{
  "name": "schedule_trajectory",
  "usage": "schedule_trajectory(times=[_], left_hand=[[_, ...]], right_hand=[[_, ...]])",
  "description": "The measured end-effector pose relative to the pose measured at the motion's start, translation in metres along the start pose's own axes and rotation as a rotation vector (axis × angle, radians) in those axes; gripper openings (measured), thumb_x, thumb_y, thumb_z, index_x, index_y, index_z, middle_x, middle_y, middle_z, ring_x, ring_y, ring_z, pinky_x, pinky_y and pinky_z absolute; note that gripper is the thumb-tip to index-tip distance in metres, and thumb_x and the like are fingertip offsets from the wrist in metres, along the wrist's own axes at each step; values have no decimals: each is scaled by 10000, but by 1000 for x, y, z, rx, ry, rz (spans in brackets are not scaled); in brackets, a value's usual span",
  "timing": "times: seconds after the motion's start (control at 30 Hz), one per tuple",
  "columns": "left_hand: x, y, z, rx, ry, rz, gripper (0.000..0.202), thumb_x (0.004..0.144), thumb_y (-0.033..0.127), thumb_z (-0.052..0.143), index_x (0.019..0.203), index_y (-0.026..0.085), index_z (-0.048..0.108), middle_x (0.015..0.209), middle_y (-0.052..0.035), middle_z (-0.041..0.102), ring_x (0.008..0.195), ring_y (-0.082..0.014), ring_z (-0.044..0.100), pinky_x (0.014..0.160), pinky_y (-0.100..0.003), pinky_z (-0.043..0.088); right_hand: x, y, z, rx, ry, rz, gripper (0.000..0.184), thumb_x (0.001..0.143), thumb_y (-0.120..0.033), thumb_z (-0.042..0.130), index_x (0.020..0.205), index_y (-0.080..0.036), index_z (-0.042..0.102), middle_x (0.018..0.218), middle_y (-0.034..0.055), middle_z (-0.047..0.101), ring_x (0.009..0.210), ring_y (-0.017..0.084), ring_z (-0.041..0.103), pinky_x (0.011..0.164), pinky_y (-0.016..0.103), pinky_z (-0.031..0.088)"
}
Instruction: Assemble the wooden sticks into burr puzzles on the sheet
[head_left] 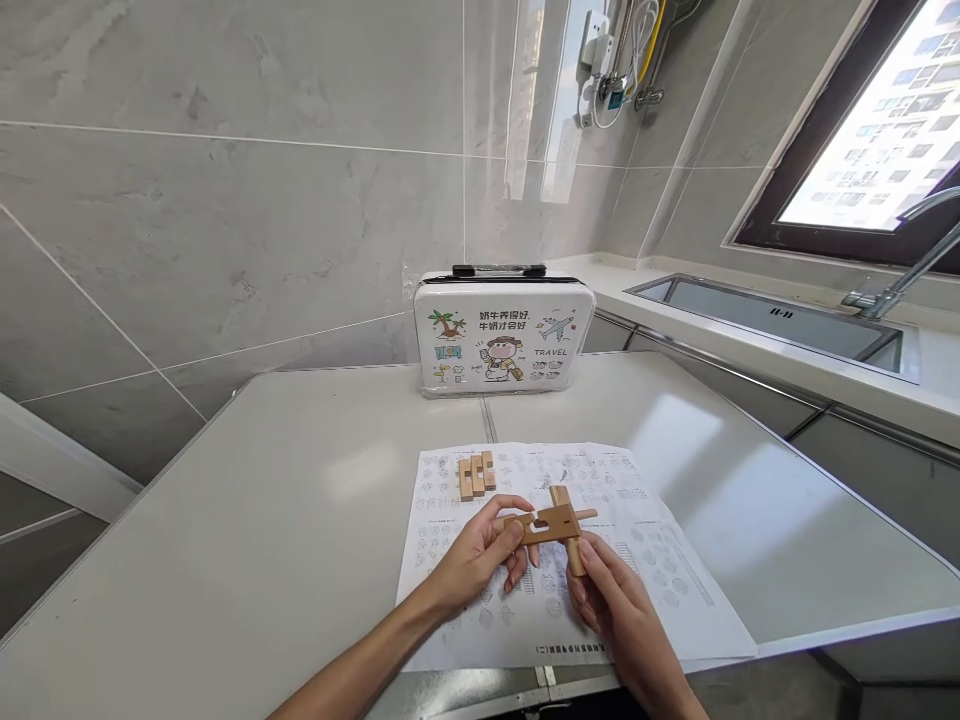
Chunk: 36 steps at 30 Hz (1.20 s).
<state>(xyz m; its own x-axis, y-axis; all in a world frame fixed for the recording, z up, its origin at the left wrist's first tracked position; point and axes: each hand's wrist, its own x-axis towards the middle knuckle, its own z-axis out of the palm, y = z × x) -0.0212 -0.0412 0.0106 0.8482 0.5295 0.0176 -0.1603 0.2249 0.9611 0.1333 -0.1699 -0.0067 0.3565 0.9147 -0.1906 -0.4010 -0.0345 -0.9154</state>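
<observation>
Notched wooden puzzle pieces (556,522) are joined crosswise between my two hands, above a printed sheet (600,620). My left hand (487,545) is closed, its thumb and fingers pinching the left end of the flat notched piece. At the lower end of the crossing upright piece, my right hand (611,595) grips with thumb and fingers. A thin end of wood sticks out to the right of the joint. Three loose notched wooden blocks (477,476) lie side by side on the sheet, beyond my left hand.
A white case (504,335) with cartoon prints and a black handle stands at the back of the white folding table (300,520). To the right are a counter with a sink (780,315) and a faucet (892,290). A grey tiled wall rises behind.
</observation>
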Motion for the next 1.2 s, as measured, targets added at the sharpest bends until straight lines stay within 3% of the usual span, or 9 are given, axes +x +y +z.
schedule_trajectory(times=[0.17, 0.37, 0.5, 0.6, 0.87, 1.07, 1.2], left_hand=[[0, 0, -1, -21, -26, -8, 486, 1004, 571, 600, 1269, 179, 491, 817, -7, 667, 512, -81, 502, 539, -230, 407], [0, 0, 0, -29, -92, -41, 476, 1004, 548, 615, 1270, 176, 485, 761, 8, 662, 505, -94, 533, 537, -229, 422], [1, 1, 1, -15, -94, -59, 484, 1000, 557, 615, 1259, 173, 477, 740, 9, 656, 517, -109, 557, 536, -231, 433], [0, 2, 1, 5, -105, -51, 447, 1002, 571, 598, 1189, 183, 479, 732, 8, 663, 508, -104, 538, 527, -226, 421], [-1, 2, 4, 18, -63, -27, 386, 1015, 567, 578, 1061, 197, 479, 724, 21, 634, 532, -94, 523, 553, -219, 410], [-1, -7, 1, -114, -31, -50, 443, 975, 615, 618, 1037, 196, 490, 684, 32, 606, 486, -89, 490, 509, -212, 386], [-2, -6, 1, -114, -5, -34, 411, 985, 579, 628, 1035, 195, 492, 678, 37, 605, 493, -84, 489, 534, -213, 391]], right_hand=[[-4, 4, 0, -4, -2, 27, 450, 900, -657, 698, 910, -218, 600, 658, -51, 389, 565, 115, 304, 489, 221, 299], [-14, 0, 11, 60, 20, 104, 447, 839, -623, 785, 994, -219, 675, 751, -12, 483, 632, 122, 434, 570, 221, 435], [-17, 1, 13, 100, 19, 148, 447, 826, -608, 807, 1020, -219, 702, 782, -4, 494, 656, 125, 428, 599, 223, 445], [-15, 5, 10, 83, 2, 145, 462, 833, -626, 792, 1042, -227, 692, 778, -10, 476, 649, 123, 410, 585, 218, 421], [-11, 10, 5, 9, -181, 67, 470, 913, -667, 674, 858, -204, 617, 611, -65, 340, 535, 91, 212, 489, 219, 256], [-11, 12, 10, -13, -138, 66, 488, 907, -660, 693, 783, -210, 552, 645, -50, 391, 549, 89, 270, 510, 217, 321], [-8, 14, 10, 1, -175, 86, 476, 911, -653, 692, 829, -206, 552, 661, -49, 399, 556, 88, 275, 489, 209, 252]])
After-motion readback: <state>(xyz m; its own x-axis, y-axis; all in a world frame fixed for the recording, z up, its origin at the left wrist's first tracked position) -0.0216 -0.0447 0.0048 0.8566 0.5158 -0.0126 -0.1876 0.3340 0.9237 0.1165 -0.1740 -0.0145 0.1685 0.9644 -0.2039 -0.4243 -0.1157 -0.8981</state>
